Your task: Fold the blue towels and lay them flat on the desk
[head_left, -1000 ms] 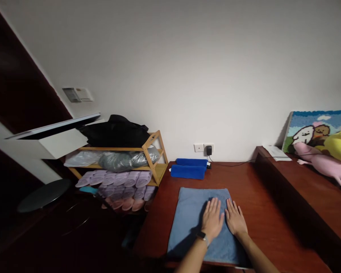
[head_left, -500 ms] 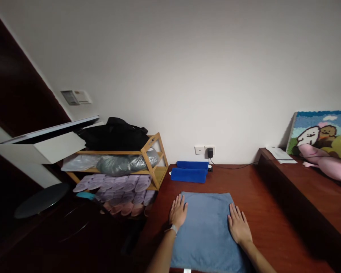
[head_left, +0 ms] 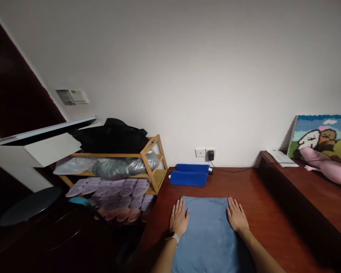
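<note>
A grey-blue towel (head_left: 206, 231) lies spread on the reddish-brown wooden table (head_left: 261, 212), its near end cut off by the bottom of the view. My left hand (head_left: 179, 218) rests flat along the towel's left edge, fingers stretched out, with a watch on the wrist. Along the right edge, close to the far right corner, my right hand (head_left: 237, 214) lies flat with its fingers extended. Neither hand grasps anything. Beyond the towel, two folded dark-blue cloths (head_left: 189, 178) sit one behind the other near the wall.
A wooden rack (head_left: 155, 167) to the left carries a black bag (head_left: 113, 136), plastic-wrapped bundles and several slippers (head_left: 127, 187). A black charger (head_left: 211, 155) is plugged into the wall. On the raised ledge at right are papers (head_left: 281, 157), a pink plush toy (head_left: 326, 167) and a fluffy picture (head_left: 312, 132).
My right hand has slid up towards the towel's far right corner. My left hand has shifted slightly on the left edge. The view has tilted up a little.
</note>
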`<state>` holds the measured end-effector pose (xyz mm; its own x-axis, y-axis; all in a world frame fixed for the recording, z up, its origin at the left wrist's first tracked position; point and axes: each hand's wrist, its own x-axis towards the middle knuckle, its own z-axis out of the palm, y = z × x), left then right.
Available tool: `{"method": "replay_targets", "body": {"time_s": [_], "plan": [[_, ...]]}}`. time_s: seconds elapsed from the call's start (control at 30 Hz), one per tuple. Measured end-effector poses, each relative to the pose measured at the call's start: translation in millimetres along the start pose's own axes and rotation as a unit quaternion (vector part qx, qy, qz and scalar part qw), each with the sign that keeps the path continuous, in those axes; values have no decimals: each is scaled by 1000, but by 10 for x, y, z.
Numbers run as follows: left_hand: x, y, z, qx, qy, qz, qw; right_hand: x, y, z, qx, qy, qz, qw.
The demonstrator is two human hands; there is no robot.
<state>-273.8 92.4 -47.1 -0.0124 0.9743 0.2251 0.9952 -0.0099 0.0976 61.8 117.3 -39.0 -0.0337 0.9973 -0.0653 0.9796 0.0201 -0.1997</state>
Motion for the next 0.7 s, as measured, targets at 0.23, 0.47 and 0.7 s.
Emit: {"method": "replay_targets", "body": {"time_s": [0.23,0.47,0.7], "plan": [[196,208,-253,17,14,12,1000,1,28,99,10,14,0,1000],[328,1327,-67,-86,-33,212,973,-19,36,59,7,14,-11,1000],[464,462,64,-44,-74,102,991,-15,41,98,5,21,-7,1000]]}}
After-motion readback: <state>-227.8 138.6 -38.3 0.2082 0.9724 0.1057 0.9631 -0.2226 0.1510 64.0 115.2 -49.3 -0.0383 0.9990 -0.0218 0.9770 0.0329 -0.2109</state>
